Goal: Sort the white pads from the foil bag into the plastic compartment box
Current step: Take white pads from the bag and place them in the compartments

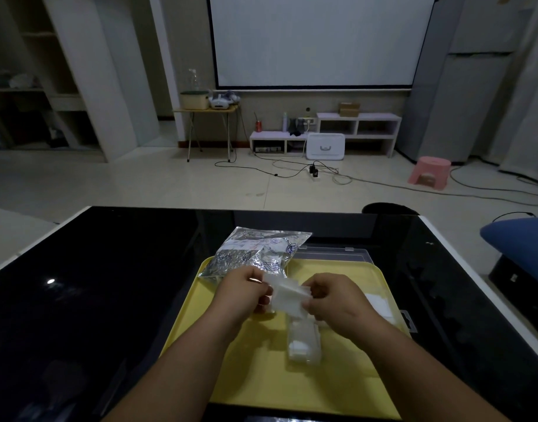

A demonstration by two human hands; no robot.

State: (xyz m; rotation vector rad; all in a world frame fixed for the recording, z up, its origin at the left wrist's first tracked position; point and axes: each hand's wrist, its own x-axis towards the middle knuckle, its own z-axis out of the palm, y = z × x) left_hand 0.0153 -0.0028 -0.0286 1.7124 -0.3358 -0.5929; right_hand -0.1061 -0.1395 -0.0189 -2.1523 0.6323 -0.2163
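Note:
A small stack of white pads [287,295] is held above the yellow tray [261,376] between both hands. My left hand [246,292] pinches its left edge and my right hand [328,300] pinches its right edge. The silver foil bag [249,254] lies flat at the tray's far left corner, just behind my left hand. A clear plastic compartment box [304,342] sits on the tray under my hands, with white pads in its near end. Its far end is hidden by the pads I hold.
The tray rests on a glossy black table [94,284]. A clear plastic lid [334,254] lies behind the tray. More white pads [380,306] lie at the tray's right side beside a clear hang tab [409,322]. A blue cushion [520,239] is off to the right.

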